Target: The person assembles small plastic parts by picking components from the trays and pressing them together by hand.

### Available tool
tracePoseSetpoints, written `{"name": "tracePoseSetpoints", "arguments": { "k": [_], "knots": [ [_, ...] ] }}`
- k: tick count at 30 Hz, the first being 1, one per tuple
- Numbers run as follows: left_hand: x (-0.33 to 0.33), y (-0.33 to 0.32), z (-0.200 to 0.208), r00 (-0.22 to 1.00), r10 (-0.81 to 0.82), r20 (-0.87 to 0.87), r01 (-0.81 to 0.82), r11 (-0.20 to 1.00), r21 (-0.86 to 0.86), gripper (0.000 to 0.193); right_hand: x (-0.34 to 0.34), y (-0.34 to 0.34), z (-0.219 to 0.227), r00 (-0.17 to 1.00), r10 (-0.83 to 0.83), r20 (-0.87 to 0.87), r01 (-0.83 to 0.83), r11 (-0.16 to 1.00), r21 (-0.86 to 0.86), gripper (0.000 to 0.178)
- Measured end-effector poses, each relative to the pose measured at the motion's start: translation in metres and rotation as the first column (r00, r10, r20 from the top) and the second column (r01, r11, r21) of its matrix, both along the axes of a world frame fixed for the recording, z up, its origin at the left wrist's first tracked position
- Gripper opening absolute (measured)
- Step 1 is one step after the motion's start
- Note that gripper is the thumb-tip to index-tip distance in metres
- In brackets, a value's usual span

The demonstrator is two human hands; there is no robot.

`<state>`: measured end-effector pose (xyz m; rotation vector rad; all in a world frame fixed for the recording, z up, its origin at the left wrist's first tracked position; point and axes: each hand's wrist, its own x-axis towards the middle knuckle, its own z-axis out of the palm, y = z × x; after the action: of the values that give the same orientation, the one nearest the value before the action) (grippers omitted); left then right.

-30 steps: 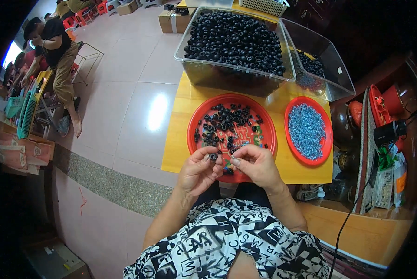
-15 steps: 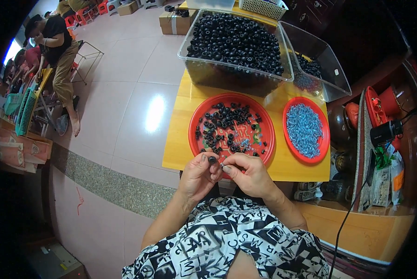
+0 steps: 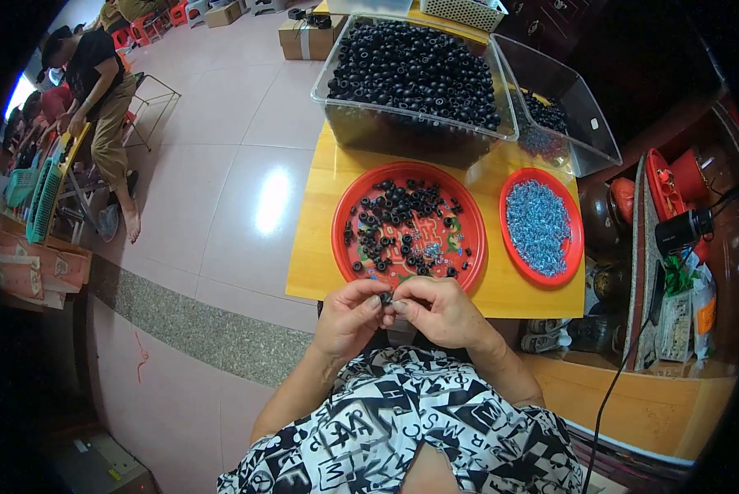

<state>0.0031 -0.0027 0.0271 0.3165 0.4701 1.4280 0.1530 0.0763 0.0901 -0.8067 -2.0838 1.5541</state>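
My left hand (image 3: 349, 321) is closed in a pinch around a small round black cap (image 3: 385, 298), just off the table's near edge. My right hand (image 3: 442, 313) meets it there, thumb and forefinger pressed together at the cap's side; what sits between those fingertips is too small to make out. Right behind both hands is a round red tray (image 3: 476, 255) with many loose black caps and a few shiny bits on it. To its right, an oval red tray (image 3: 578, 247) bears a heap of small shiny bluish metal parts (image 3: 538, 226).
A clear plastic bin (image 3: 336, 119) full of black caps stands at the table's back. Another clear bin (image 3: 579, 115) leans beside it. Shelves with jars and a black device (image 3: 684, 235) are on the right. At far left a person (image 3: 97, 90) stands by a teal basket (image 3: 46, 198).
My hands have come closer together, and the black cap has turned and moved slightly right and down between the fingertips. The person at far left has lowered a hand.
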Motion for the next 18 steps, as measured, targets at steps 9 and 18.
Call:
{"name": "tracePoseSetpoints", "arguments": {
  "k": [9,18],
  "knots": [
    [0.0,-0.008,-0.009,0.976,-0.018,-0.218,0.026,0.999,0.033,0.022,0.007,0.004,-0.01,0.991,0.105,0.083,-0.107,0.994,0.017,0.012],
    [-0.004,-0.008,-0.014,0.981,-0.033,-0.192,0.036,0.999,0.012,0.02,0.001,0.018,-0.013,0.988,0.021,0.152,-0.056,0.972,0.23,0.012]
  ]
}}
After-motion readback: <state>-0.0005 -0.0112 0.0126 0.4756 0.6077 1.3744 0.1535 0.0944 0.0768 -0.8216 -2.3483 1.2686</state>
